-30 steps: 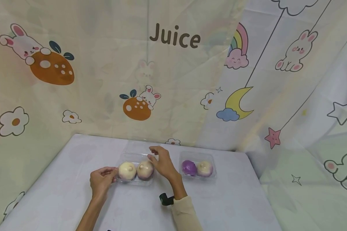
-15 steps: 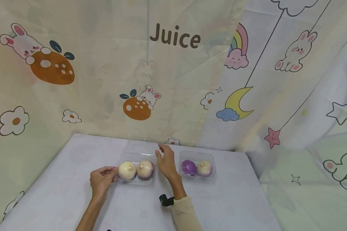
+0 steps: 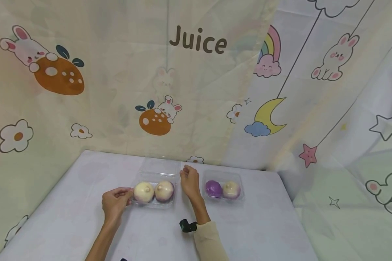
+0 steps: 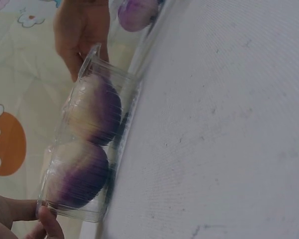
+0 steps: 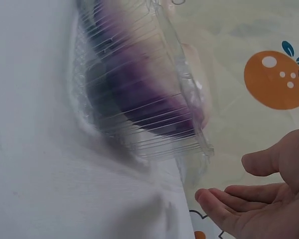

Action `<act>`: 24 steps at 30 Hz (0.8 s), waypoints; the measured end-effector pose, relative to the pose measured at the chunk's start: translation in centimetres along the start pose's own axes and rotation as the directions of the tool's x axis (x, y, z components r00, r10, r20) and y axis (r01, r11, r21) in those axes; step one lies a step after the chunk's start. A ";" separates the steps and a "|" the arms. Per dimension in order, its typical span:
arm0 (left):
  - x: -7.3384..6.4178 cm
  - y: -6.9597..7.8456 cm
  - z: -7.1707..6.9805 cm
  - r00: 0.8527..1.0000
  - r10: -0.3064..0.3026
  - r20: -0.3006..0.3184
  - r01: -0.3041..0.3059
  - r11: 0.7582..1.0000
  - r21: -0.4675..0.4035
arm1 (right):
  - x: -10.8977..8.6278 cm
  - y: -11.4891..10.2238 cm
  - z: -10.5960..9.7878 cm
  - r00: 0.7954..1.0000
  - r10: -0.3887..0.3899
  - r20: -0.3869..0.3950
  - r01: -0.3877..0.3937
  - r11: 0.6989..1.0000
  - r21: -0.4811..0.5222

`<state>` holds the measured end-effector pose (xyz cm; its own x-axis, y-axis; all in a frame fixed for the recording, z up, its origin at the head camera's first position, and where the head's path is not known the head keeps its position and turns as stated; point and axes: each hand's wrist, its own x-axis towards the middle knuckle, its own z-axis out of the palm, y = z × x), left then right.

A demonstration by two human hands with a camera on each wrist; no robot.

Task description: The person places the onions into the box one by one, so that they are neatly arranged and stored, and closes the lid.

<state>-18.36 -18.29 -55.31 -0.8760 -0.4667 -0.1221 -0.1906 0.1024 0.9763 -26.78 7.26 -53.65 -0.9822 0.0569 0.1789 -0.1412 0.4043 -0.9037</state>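
A clear plastic clamshell box (image 3: 154, 206) stands on the table with its lid (image 3: 160, 167) tipped back behind it. Two round turnip-like vegetables (image 3: 143, 192), cream on top and purple below, sit side by side inside. My left hand (image 3: 113, 203) pinches the box's left rim between thumb and fingers, as the left wrist view also shows. Just right of the lid, my right hand (image 3: 191, 183) hovers with nothing in it. In the right wrist view its fingers (image 5: 239, 201) are relaxed and the thumb stands apart, with a gap to the box.
To the right, a second clear plastic box (image 3: 223, 203) holds one purple and one cream-and-purple vegetable. A black device (image 3: 187, 226) sits at the right wrist. A printed curtain (image 3: 117, 72) hangs behind the white table (image 3: 254, 232).
My right hand has moved right, away from the box's right end. The left hand keeps its pinch on the rim, and both boxes stay in place.
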 end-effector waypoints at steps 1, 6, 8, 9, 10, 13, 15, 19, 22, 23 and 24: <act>0.0 0.0 0.0 1.000 0.000 -0.003 0.000 1.000 0.000 | 0.0 0.0 0.1 1.000 0.011 0.004 -0.011 1.000 0.001; 0.1 0.0 0.2 1.000 0.001 -0.002 -0.001 1.000 0.002 | 0.1 0.1 0.4 1.000 0.016 0.005 -0.016 1.000 0.005; 0.1 -0.1 0.2 1.000 0.006 -0.001 -0.006 1.000 0.004 | 0.2 0.2 0.5 1.000 0.014 0.005 -0.014 1.000 0.012; 0.1 -0.1 0.2 1.000 0.007 -0.002 -0.007 1.000 0.003 | 0.2 0.3 0.6 1.000 0.010 0.005 -0.010 1.000 0.015; 0.1 -0.1 0.2 1.000 0.011 -0.005 -0.011 1.000 0.004 | 0.2 0.3 0.6 1.000 0.010 0.009 -0.011 1.000 0.024; 0.0 -0.2 0.2 1.000 0.012 -0.011 -0.012 1.000 0.004 | 0.2 0.3 0.7 1.000 0.022 0.018 -0.022 0.999 0.047; 0.0 -0.1 0.1 1.000 0.014 -0.013 -0.014 1.000 0.006 | 0.2 0.2 0.7 0.999 0.029 0.020 -0.030 0.998 0.059; 0.0 -0.1 0.1 1.000 0.020 -0.010 -0.020 1.000 0.011 | 0.2 0.2 0.7 0.998 0.061 0.018 -0.062 0.994 0.088; 0.0 -0.1 0.1 1.000 0.022 -0.009 -0.022 1.000 0.012 | 0.3 0.2 0.6 0.997 0.074 0.013 -0.075 0.991 0.113; 0.0 -0.1 0.1 1.000 0.021 -0.010 -0.021 1.000 0.013 | 0.3 0.2 0.6 0.997 0.078 0.012 -0.079 0.989 0.123; 0.0 -0.1 0.1 1.000 0.020 -0.011 -0.020 1.000 0.012 | 0.3 0.2 0.6 0.997 0.078 0.009 -0.078 0.989 0.127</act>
<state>-18.39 -18.23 -55.44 -0.8746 -0.4743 -0.1005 -0.1783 0.1219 0.9764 -27.15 6.83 -54.04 -0.9913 0.0799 0.1043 -0.0782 0.2791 -0.9571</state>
